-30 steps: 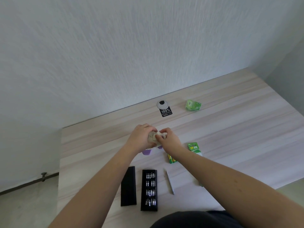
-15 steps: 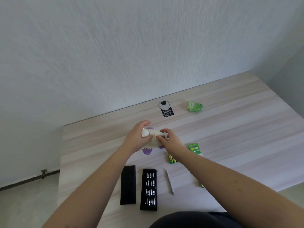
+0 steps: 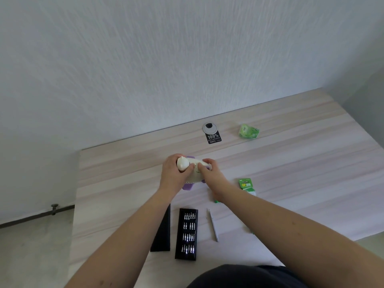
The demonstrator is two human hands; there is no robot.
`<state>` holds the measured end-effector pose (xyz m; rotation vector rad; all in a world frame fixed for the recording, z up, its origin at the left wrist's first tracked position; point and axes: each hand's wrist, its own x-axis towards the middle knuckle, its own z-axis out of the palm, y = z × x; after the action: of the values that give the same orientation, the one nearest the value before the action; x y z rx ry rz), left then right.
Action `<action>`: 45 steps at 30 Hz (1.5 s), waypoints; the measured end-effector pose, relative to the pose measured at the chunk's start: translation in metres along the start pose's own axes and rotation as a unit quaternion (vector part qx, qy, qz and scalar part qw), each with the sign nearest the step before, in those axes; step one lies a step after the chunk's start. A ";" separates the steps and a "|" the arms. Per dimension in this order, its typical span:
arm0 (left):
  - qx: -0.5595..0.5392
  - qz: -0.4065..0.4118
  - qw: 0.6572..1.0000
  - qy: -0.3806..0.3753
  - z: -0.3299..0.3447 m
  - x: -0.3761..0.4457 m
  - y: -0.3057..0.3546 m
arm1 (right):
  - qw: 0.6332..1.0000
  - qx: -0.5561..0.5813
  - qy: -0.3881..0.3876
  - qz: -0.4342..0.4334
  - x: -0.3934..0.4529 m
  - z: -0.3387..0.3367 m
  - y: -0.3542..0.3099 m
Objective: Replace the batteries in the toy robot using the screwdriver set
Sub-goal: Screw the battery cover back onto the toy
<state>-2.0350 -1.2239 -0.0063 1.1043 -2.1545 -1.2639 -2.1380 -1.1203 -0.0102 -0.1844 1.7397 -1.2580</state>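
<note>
Left hand [image 3: 173, 175] grips the toy robot [image 3: 192, 170] above the table [image 3: 291, 163]; right hand [image 3: 209, 171] pinches its white body. Bit tray [image 3: 186, 234] and screwdriver [image 3: 213, 225] lie nearer the person

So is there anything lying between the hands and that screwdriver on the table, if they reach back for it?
Nothing visible does. Both hands, left and right, grip the toy robot. The screwdriver lies on bare table nearer the person, right of the bit tray.
</note>
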 end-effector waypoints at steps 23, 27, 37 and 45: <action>-0.049 -0.008 0.998 -0.027 0.000 0.011 0.000 | 1.000 0.027 -0.008 -0.005 0.011 -0.003 -0.010; -0.054 -0.005 0.998 -0.025 0.000 0.010 0.000 | 1.000 0.022 -0.021 -0.002 0.013 -0.005 -0.009; -0.047 -0.010 0.999 -0.022 0.002 0.007 -0.006 | 0.999 -0.009 -0.034 -0.006 0.015 -0.008 -0.008; -0.043 -0.008 0.999 -0.020 0.002 0.007 -0.005 | 0.998 -0.054 -0.017 -0.011 0.014 -0.006 -0.016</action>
<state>-2.0378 -1.2296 -0.0121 1.0706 -2.1039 -1.3834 -2.1559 -1.1319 -0.0057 -0.2868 1.7804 -1.1711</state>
